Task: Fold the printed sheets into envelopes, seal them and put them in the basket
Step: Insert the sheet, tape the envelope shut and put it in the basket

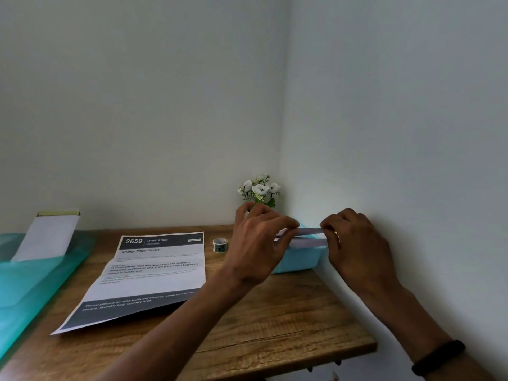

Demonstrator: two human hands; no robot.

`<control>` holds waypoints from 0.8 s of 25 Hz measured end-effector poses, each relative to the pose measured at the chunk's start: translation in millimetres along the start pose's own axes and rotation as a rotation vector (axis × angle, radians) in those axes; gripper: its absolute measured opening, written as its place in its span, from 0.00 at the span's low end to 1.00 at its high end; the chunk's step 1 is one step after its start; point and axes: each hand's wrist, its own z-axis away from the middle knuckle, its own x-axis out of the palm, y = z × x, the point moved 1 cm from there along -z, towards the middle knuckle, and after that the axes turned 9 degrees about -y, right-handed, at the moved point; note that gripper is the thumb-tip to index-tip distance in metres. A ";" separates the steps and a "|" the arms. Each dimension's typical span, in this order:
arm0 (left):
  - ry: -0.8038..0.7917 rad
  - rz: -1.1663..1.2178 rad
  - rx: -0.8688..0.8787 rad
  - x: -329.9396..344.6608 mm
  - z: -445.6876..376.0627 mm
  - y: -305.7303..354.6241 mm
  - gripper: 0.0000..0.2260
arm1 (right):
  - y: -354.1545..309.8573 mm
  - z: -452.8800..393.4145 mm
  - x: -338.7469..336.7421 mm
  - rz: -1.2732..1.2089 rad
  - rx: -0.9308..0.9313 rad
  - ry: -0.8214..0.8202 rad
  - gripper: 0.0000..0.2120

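Note:
A folded white envelope (308, 231) is held flat just above the light-blue basket (299, 258) in the table's far right corner. My left hand (258, 243) pinches the envelope's left end and my right hand (357, 243) pinches its right end. Another white folded piece (309, 243) lies under it at the basket's rim. A printed sheet (148, 276) headed "2659 Living Room" lies unfolded with creases on the wooden table (275, 325), left of my arms. A small roll of tape (220, 245) stands between the sheet and my left hand.
A teal plastic folder (33, 273) with a white paper (46, 237) sticking out lies at the table's left. White flowers (259, 189) stand in the corner behind the basket. Walls close the table at the back and right.

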 end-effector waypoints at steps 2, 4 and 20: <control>0.029 0.016 0.013 -1.5 -4.4 0.7 0.08 | -0.5 -5.8 -5.1 0.004 0.002 -0.004 0.10; 0.038 0.022 0.020 -1.7 -4.0 0.5 0.08 | -0.9 -7.5 -6.6 0.010 0.002 -0.011 0.09; -0.139 -0.070 0.155 24.3 26.7 -9.9 0.08 | 8.3 24.9 27.8 -0.044 -0.062 -0.084 0.11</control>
